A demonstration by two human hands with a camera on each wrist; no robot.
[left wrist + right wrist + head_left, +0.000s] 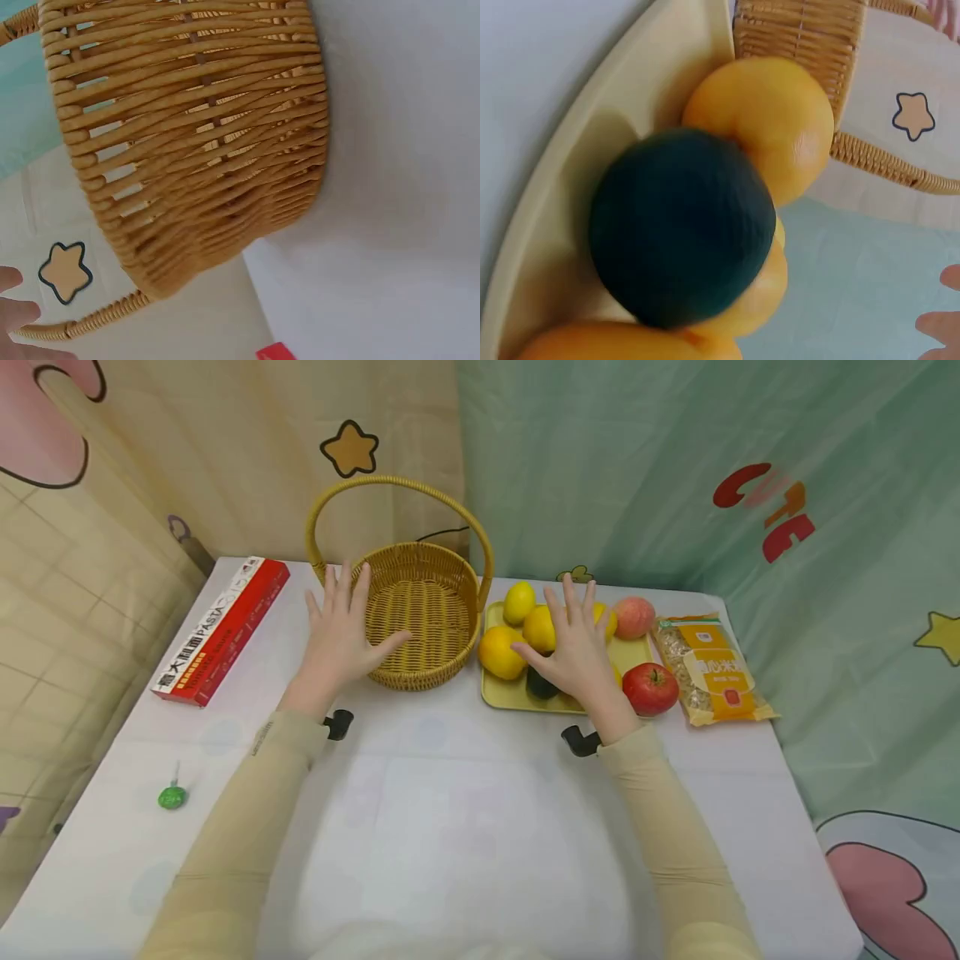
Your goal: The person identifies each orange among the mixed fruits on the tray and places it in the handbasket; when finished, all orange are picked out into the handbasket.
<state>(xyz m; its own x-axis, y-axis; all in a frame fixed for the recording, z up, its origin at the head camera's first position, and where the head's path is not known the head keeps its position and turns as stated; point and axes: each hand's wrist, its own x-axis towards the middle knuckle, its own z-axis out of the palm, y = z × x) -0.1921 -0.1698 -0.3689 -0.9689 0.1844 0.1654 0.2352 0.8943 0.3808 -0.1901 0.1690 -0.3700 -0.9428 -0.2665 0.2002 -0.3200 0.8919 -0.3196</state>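
Fingers spread, my left hand [341, 631] hovers at the left front side of a wicker basket [420, 679] with a tall handle; nothing is in its grasp. My right hand [576, 656], also spread and holding nothing, is above a yellow tray [498, 695] of fruit. On the tray are a lemon [519, 602], an orange [502, 652], more orange-yellow fruits and a dark green round fruit [681, 226], partly hidden by the hand in the head view. A pinkish apple [633, 617] lies at the back right, a red apple [650, 688] at the front right corner.
A red and white pasta box [222, 631] lies at the left back. Toward the front left is a green-wrapped lollipop [172, 797]. A bag of cereal-like pieces [712, 670] lies right of the tray. Curtains [592, 468] hang behind the white table [442, 827].
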